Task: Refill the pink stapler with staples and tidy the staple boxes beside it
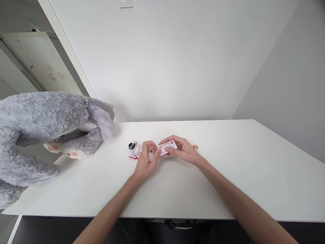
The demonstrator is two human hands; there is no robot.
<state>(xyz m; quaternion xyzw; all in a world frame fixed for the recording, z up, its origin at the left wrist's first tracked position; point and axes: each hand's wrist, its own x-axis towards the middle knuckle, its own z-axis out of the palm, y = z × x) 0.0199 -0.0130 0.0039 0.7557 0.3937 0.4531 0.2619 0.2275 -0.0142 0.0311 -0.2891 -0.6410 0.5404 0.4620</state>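
Observation:
My right hand [184, 149] holds a small flat white box with red print [167, 147], its thumb lying across the front. My left hand [147, 159] is closed, thumb and fingertips pinching at the box's left end. Left of my left hand, similar white-and-red boxes [135, 151] lie on the table, partly covered by the fingers. Just behind them sits a small black object [132, 145] whose kind I cannot make out. Beyond my right hand a bit of a pinkish item [195, 146] shows, mostly hidden by that hand.
The white table [254, 169] stands against a white wall [165, 67]. A big grey plush toy [50, 118] takes up the left end and overhangs it. Farther left is a worn cabinet [43, 61] with a bottle [34, 25] on top.

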